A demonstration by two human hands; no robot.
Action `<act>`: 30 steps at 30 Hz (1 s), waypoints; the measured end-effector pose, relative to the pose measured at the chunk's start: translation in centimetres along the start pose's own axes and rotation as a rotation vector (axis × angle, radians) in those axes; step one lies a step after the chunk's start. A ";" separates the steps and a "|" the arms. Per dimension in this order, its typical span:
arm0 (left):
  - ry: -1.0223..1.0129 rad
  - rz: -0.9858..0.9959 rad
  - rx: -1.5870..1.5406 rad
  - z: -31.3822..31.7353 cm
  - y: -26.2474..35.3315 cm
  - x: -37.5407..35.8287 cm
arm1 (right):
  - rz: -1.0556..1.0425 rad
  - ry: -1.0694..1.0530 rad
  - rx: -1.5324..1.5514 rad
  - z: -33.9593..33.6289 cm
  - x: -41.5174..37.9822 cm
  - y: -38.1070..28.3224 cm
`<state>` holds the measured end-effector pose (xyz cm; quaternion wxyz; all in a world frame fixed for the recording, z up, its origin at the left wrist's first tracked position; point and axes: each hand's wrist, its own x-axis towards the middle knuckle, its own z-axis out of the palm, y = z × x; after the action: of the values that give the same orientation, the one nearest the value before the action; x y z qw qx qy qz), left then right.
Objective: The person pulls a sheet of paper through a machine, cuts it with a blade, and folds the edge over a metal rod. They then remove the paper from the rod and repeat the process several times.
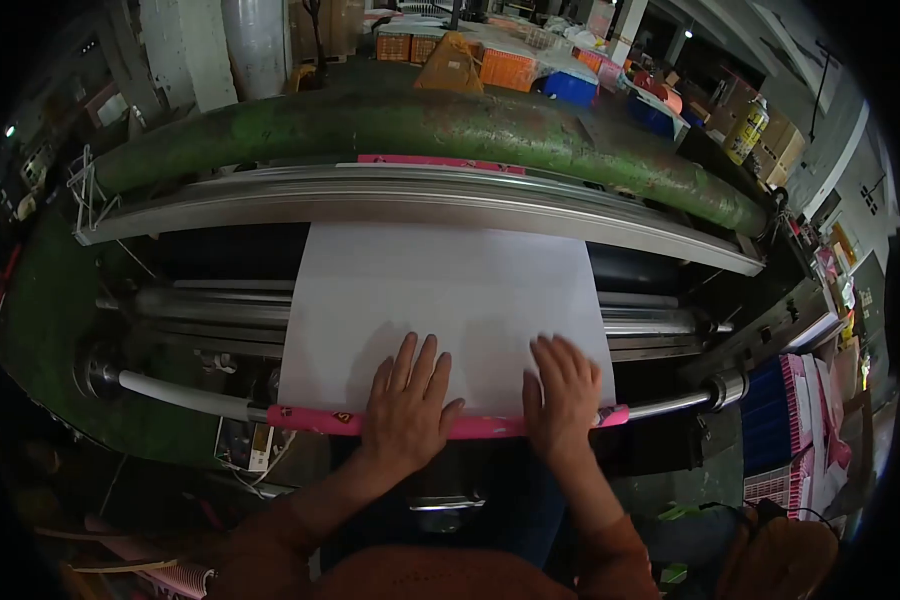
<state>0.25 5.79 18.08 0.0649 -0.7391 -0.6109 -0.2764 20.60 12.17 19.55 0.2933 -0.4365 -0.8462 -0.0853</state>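
A wide white sheet comes down from under a metal crossbar and runs to a pink printed roll on a metal shaft. My left hand lies flat over the roll and the sheet's lower edge, fingers stretched upward onto the white surface. On the right side of the sheet, my right hand is over the roll's right part, fingers extended and slightly blurred, thumb apart. Neither hand grasps anything. The part of the roll beneath my palms is hidden.
A long green cylinder spans the machine behind the metal crossbar. Metal rollers show beside the sheet. A yellow spray can stands at the right. Orange crates are at the back, and a blue-and-pink stack is at the lower right.
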 end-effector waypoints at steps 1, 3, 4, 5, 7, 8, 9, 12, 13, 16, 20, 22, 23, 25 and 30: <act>0.012 -0.004 0.004 -0.5 -0.7 0.6 | 0.016 -0.081 0.011 -0.7 -2.9 -0.9; 0.274 0.052 -0.132 -1.3 -1.8 0.9 | 0.037 -0.143 -0.040 -1.3 -4.8 -2.7; 0.274 0.052 -0.127 -1.4 -1.2 -0.2 | 0.079 -0.207 -0.093 -1.3 -5.1 -3.3; 0.267 0.109 -0.099 -1.1 -0.1 -2.2 | 0.092 -0.176 -0.038 -0.6 -4.0 -2.3; 0.280 0.164 -0.060 -0.4 1.4 -3.6 | 0.088 -0.144 -0.010 -0.2 -1.1 -1.5; 0.154 0.148 -0.023 0.4 1.8 -3.7 | 0.084 -0.124 0.020 0.1 0.3 -1.1; 0.019 0.125 0.005 0.9 2.4 -4.0 | 0.099 -0.073 0.012 0.4 1.3 -0.8; 0.060 0.005 -0.052 0.2 1.3 0.3 | 0.100 0.016 0.080 -0.5 1.3 -0.6; 0.063 0.001 -0.051 -0.2 1.1 -0.1 | 0.075 0.021 0.095 -1.4 -0.3 -1.1; 0.350 0.184 -0.080 -0.6 0.6 -2.1 | 0.073 -0.164 0.057 -1.7 -4.9 -3.0; 0.134 0.483 -0.267 4.4 1.7 -10.7 | 0.077 -0.052 0.049 0.6 0.3 -0.6; -0.022 0.497 -0.252 6.9 0.7 -13.1 | 0.066 0.141 -0.003 1.4 3.7 1.9; -0.105 0.338 -0.148 7.9 -0.2 -13.9 | 0.161 0.226 0.157 0.6 5.9 2.8; -0.183 0.173 -0.052 9.0 -1.9 -15.3 | 0.305 0.373 0.300 -1.7 10.6 4.6; -0.271 -0.039 -0.043 10.0 -3.9 -16.9 | 0.665 0.181 0.665 -7.1 20.3 5.9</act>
<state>-1.81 -3.58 0.45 -0.0393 -0.7589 -0.6222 -0.1881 19.23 26.90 36.28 0.5012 -0.5569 -0.6130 0.2509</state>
